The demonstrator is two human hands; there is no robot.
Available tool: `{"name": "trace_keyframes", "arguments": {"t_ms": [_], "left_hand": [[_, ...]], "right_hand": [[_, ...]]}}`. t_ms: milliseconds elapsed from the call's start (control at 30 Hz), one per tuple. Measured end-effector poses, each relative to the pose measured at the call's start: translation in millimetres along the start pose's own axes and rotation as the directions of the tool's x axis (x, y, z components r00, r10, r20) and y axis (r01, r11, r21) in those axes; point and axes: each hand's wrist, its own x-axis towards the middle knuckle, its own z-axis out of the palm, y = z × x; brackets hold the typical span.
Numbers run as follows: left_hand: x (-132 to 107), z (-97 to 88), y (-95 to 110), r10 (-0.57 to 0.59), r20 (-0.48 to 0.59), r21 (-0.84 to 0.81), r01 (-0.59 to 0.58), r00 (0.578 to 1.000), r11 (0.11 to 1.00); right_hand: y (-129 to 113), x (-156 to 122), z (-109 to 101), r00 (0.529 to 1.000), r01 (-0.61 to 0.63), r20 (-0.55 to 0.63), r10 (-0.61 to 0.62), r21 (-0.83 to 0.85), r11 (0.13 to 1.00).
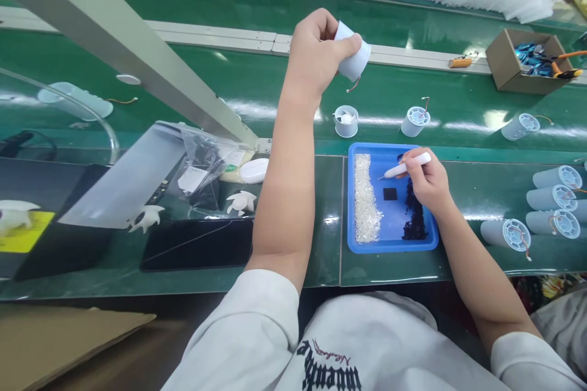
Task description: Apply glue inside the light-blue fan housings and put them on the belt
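My left hand is raised over the green belt, closed around a small white cylindrical housing with a thin wire hanging from it. My right hand rests over a blue tray and grips a white pen-like tool, tip pointing left into the tray. Inside the tray lie a strip of small clear pieces, a dark square and a pile of dark bits.
Two white housings stand on the belt beyond the tray, a third lies farther right. Several more lie stacked at right. A cardboard box of tools sits far right. Plastic bags, white fan blades and a slanted metal bar fill the left.
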Motion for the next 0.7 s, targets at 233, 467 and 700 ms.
{"name": "trace_keyframes", "arguments": {"t_ms": [233,467,700], "left_hand": [[-2.9,3.6,3.8,-0.014,0.012,0.008,0.014,1.0,1.0],[-5.6,7.2,7.6,-0.024,0.054,0.016,0.023,0.998,1.0],[-8.5,9.3,10.4,-0.029,0.072,0.02,0.027,0.997,0.999]], "right_hand": [[1.6,1.3,-3.5,0.969,0.074,-0.22,-0.114,-0.181,0.981],[6.6,4.0,-4.0,0.896,0.061,-0.399,-0.196,-0.327,0.943],[10.3,5.4,-3.0,0.894,0.062,-0.398,-0.205,-0.342,0.937]]}}
